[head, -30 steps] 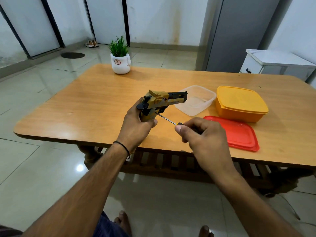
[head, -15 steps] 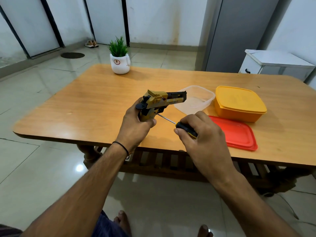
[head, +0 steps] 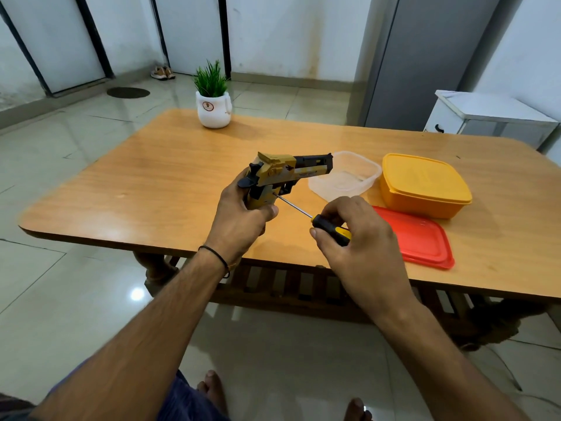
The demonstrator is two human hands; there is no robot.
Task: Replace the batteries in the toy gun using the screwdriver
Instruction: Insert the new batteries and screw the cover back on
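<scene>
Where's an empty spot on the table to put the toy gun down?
The wide bare stretch of table between the potted plant and the left hand. Also right of the yellow box. It is crowded by the clear tub and red lid.

One view: camera on your head, wide-angle, facing forward and down. Looks from counter's [head: 158, 183] near long edge across to far edge. Your left hand [head: 239, 220] and right hand [head: 361, 247] close to lens, mid-frame, above near edge. Floor [head: 60, 299] below, walls [head: 273, 31] beyond far edge also in frame.
</scene>
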